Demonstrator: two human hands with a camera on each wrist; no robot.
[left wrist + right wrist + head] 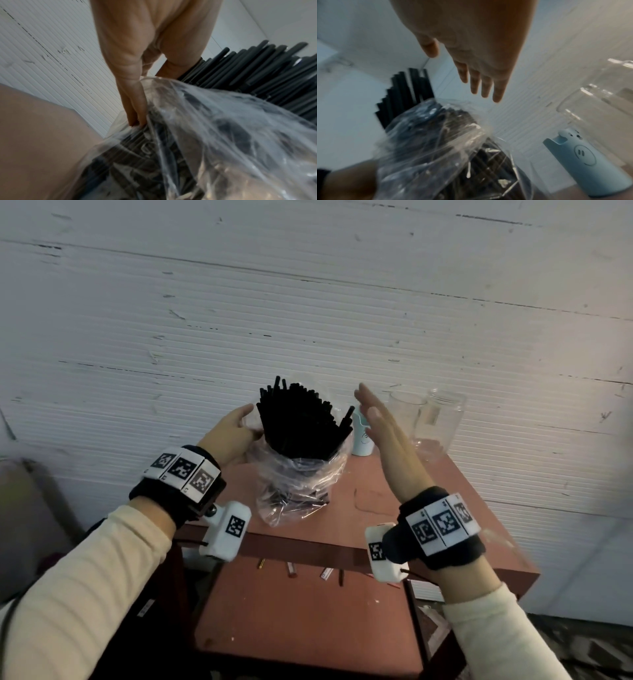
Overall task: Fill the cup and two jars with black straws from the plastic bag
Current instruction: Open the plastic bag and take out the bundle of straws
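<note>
A clear plastic bag (301, 484) stands upright on the table, with a thick bundle of black straws (301, 422) sticking out of its top. My left hand (248, 422) grips the bag's upper left side; in the left wrist view its fingers (137, 119) press into the plastic (214, 135) and the thumb lies by the straws (257, 75). My right hand (366, 405) hovers open with straight fingers (486, 88) just right of the bag (436, 142), not touching it. Behind it stand a pale blue cup (361, 441) (583, 162) and two clear jars (404, 416) (443, 419).
The red-brown table (445, 508) stands against a white ribbed wall, and its right edge drops off near the jars. A lower red surface (301, 611) in front holds a few small loose pieces (291, 569). Both wrists carry marker bands and cameras.
</note>
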